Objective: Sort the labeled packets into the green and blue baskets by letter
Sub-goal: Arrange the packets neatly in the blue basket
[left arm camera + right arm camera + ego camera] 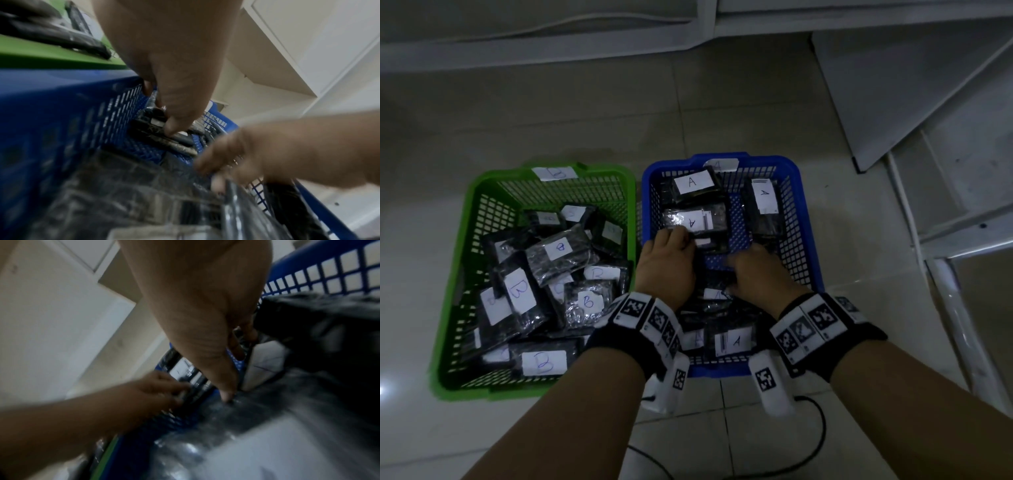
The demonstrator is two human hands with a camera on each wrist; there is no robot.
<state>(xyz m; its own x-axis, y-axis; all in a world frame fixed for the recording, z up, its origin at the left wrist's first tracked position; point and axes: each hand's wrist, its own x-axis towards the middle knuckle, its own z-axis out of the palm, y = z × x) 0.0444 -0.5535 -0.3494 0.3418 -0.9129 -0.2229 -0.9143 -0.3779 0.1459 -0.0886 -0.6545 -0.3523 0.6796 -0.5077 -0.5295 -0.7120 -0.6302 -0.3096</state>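
A green basket tagged B holds several black packets with B labels. Beside it on the right, a blue basket tagged A holds black packets with A labels. Both hands are inside the blue basket. My left hand pinches the near edge of an A packet between thumb and curled fingers. My right hand pinches another A packet lying nearer to me; its fingers hide part of the label.
The baskets stand side by side on a pale tiled floor. White shelf frames lie on the floor to the right, and white furniture runs along the back. A black cable trails on the floor below my wrists.
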